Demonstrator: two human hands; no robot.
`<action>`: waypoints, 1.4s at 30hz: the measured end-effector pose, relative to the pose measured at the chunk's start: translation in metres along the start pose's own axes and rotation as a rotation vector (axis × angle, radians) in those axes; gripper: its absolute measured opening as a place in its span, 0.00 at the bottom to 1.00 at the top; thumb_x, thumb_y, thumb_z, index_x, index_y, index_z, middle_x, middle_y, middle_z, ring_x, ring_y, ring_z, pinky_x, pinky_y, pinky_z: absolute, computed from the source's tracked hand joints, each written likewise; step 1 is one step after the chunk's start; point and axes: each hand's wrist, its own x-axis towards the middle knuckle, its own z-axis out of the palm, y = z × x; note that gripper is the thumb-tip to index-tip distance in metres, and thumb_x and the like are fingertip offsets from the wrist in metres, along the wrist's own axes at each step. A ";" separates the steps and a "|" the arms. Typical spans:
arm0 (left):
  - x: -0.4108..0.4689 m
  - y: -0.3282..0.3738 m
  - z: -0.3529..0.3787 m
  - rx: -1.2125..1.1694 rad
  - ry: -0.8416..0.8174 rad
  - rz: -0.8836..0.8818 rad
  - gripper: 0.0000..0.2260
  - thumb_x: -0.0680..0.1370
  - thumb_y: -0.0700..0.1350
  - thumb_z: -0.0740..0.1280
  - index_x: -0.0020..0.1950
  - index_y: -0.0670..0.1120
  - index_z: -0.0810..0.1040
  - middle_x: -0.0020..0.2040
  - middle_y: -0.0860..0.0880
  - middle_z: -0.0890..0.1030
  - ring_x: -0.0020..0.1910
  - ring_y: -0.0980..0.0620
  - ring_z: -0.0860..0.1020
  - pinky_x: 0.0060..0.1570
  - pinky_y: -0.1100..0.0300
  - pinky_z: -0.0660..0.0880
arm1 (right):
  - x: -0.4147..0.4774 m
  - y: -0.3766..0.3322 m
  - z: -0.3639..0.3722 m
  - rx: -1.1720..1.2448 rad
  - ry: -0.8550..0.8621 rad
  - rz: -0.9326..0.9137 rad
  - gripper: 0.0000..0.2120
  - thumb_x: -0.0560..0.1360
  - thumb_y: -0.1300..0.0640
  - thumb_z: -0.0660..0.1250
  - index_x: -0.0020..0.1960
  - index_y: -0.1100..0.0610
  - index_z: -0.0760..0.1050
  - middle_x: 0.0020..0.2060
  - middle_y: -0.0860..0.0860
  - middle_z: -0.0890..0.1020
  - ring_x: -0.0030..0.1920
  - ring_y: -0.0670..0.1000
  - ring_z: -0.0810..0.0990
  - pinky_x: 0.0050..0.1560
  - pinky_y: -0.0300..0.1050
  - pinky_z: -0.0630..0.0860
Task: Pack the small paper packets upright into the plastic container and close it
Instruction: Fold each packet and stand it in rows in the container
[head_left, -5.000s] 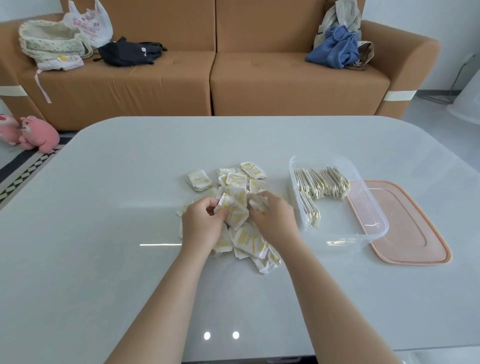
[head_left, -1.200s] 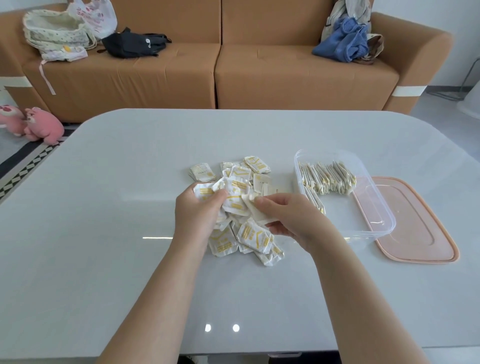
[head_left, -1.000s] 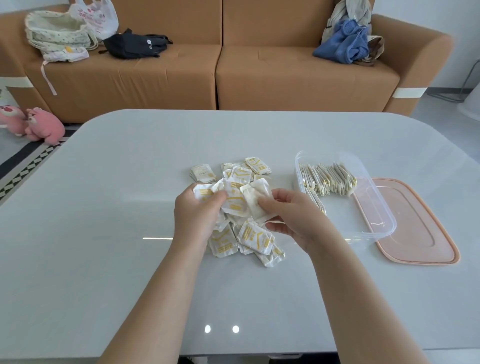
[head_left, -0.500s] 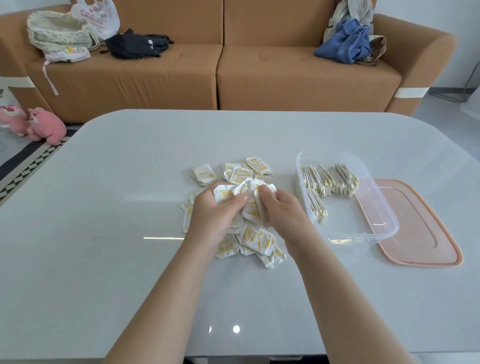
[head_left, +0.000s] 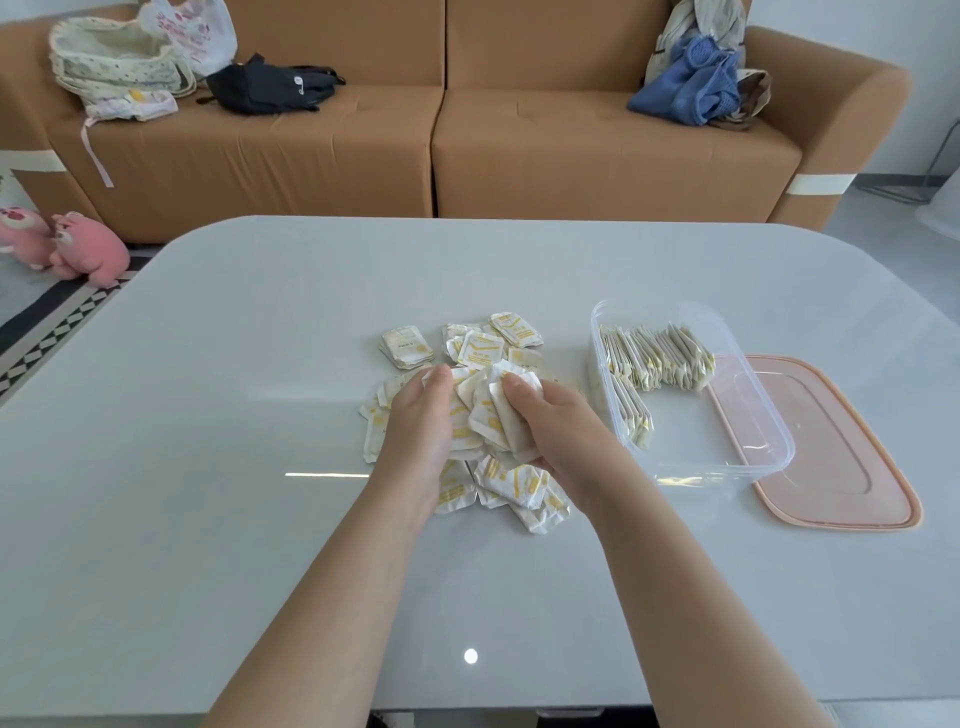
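Paper packets (head_left: 511, 488) lie heaped near the middle of the worktop (head_left: 208, 467). Toward its right edge a pink lid (head_left: 841, 447) lies flat, just beside the open, clear plastic container (head_left: 717, 447) on its left. Inside the container, upright packets (head_left: 654, 358) stand in rows along the far wall and the left wall. Over the heap, the left hand (head_left: 418, 421) and right hand (head_left: 561, 426) both curl around one bundle (head_left: 493, 415) of packets held between them, thumbs on top.
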 end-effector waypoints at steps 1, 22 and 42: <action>0.001 0.000 0.001 0.012 -0.007 0.003 0.12 0.81 0.45 0.57 0.48 0.43 0.79 0.43 0.45 0.81 0.42 0.46 0.80 0.35 0.58 0.76 | 0.000 0.000 0.000 0.036 -0.022 0.013 0.20 0.80 0.47 0.60 0.56 0.64 0.76 0.50 0.63 0.83 0.44 0.59 0.84 0.50 0.56 0.81; -0.001 -0.003 -0.010 0.376 -0.126 0.159 0.17 0.81 0.47 0.62 0.36 0.38 0.73 0.27 0.49 0.69 0.24 0.54 0.67 0.29 0.63 0.67 | -0.004 -0.005 -0.002 0.220 0.096 0.062 0.16 0.81 0.49 0.58 0.60 0.60 0.73 0.57 0.61 0.80 0.56 0.59 0.82 0.57 0.59 0.79; -0.005 -0.001 -0.011 0.450 -0.286 0.159 0.10 0.79 0.42 0.66 0.38 0.45 0.80 0.25 0.56 0.69 0.24 0.59 0.66 0.28 0.66 0.65 | -0.007 -0.008 0.001 0.241 0.043 0.102 0.12 0.81 0.60 0.56 0.58 0.65 0.73 0.50 0.59 0.81 0.50 0.57 0.82 0.58 0.59 0.78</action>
